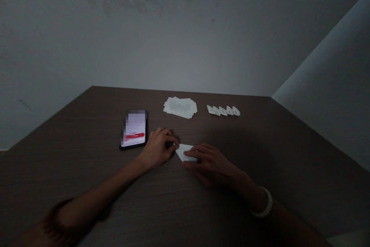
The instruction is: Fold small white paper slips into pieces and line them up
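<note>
A small white piece of paper (184, 149), folded to a slanted edge on its left side, lies on the table between my hands. At its left corner, my left hand (160, 146) pinches the paper between thumb and forefinger. My right hand (208, 162) rests over the right part of the paper, with its fingers pressing on it and covering that end. Faint print shows on the paper's surface. Beyond my hands lies a loose stack of printed paper slips (180, 107). To the right of that stack, several small folded papers (223, 111) overlap in a row.
A phone (134, 129) with a lit screen and dark case lies left of my left hand. The brown wooden table (173, 208) reaches back to a grey wall (179, 54). A white bracelet (266, 203) circles my right wrist.
</note>
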The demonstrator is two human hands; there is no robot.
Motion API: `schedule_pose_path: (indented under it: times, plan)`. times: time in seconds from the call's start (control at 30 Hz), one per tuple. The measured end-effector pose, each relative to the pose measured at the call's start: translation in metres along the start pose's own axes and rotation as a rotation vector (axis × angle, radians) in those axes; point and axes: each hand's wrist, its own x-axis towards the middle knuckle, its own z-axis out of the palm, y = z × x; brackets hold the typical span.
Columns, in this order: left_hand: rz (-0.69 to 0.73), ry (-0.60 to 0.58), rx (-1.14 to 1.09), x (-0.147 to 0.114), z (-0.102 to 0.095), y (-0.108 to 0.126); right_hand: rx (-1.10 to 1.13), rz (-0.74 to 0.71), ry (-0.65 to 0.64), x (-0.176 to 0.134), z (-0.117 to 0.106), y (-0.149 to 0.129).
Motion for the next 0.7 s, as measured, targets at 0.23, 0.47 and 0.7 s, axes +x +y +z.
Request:
schedule_pose_path:
  times: [0.23,0.47,0.7]
  plan:
    - [0.026,-0.019,0.041,-0.004,-0.002,0.005,0.078,0.065,-0.067,0.002,-0.006,-0.004]
    - [0.0,-0.06,0.067,-0.006,-0.003,0.008,0.101,0.084,-0.117,0.003,-0.01,-0.006]
    - [-0.027,-0.063,0.05,-0.005,-0.001,0.008,0.118,0.106,-0.117,0.005,-0.011,-0.007]
